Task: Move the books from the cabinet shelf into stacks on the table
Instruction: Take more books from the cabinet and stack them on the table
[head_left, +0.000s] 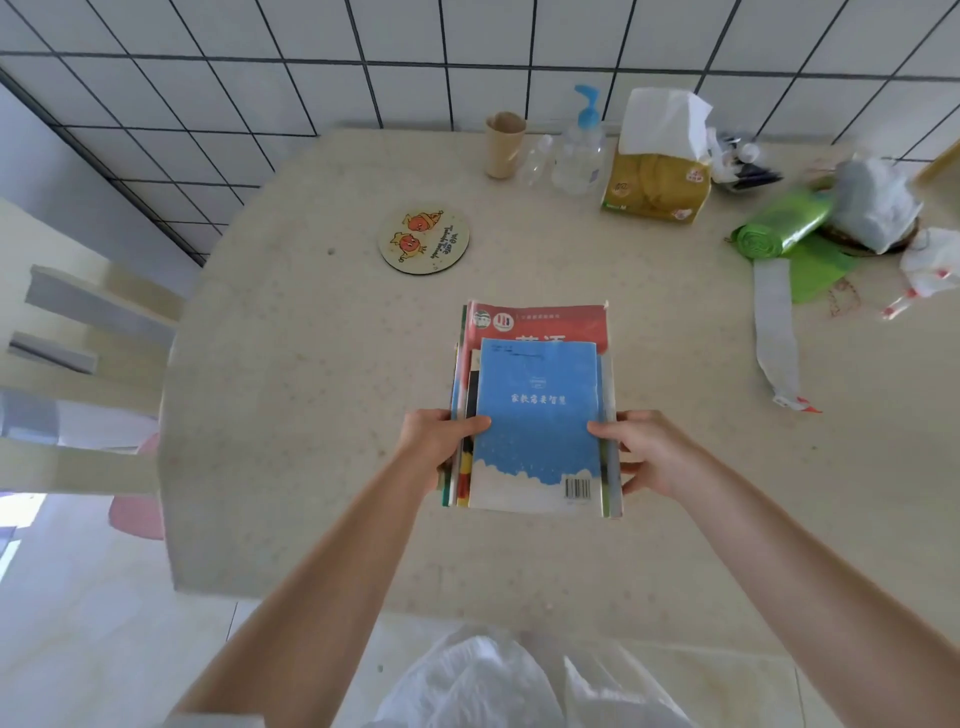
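Observation:
A stack of books (535, 415) is over the middle of the beige table (311, 389). On top lies a blue book with a white lower edge and a barcode; a larger red-covered book (540, 322) shows beneath it at the far end. My left hand (441, 441) grips the stack's left side, thumb on the blue cover. My right hand (644, 449) grips the right side the same way. I cannot tell whether the stack rests on the table or is held just above it. The cabinet shelf is out of view.
A round cartoon coaster (423, 239) lies beyond the stack to the left. Along the back wall stand a paper cup (504, 145), a pump bottle (579, 150) and a tissue pack (657, 166). Green bag rolls (784, 223) and plastic bags clutter the right. A chair (83, 364) stands left.

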